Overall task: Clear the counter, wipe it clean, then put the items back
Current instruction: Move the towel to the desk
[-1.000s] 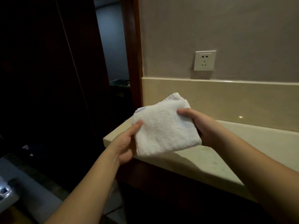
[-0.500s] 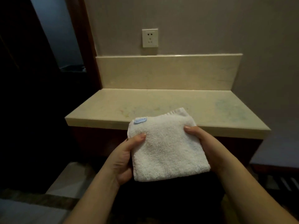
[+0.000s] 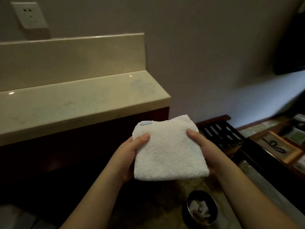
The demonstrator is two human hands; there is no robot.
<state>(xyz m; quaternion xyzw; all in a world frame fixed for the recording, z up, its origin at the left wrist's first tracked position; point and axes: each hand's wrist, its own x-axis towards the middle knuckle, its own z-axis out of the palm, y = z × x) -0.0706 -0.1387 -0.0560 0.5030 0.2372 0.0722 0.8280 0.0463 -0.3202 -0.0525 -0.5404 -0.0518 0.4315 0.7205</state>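
Observation:
A folded white towel (image 3: 168, 149) with a small blue tag is held in front of me, below and to the right of the beige stone counter (image 3: 69, 106). My left hand (image 3: 128, 156) grips its left edge, thumb on top. My right hand (image 3: 204, 149) grips its right edge the same way. The counter top carries nothing, only faint smudges near its right end.
A wall socket (image 3: 28, 14) sits above the backsplash. A dark bin (image 3: 200, 210) with crumpled paper stands on the floor below my hands. To the right are a dark slatted rack (image 3: 219, 131) and a tray of items (image 3: 280, 146).
The view has swung to the right, so the counter now lies at the left. The towel stays held by both hands, now off the counter's right end above the floor.

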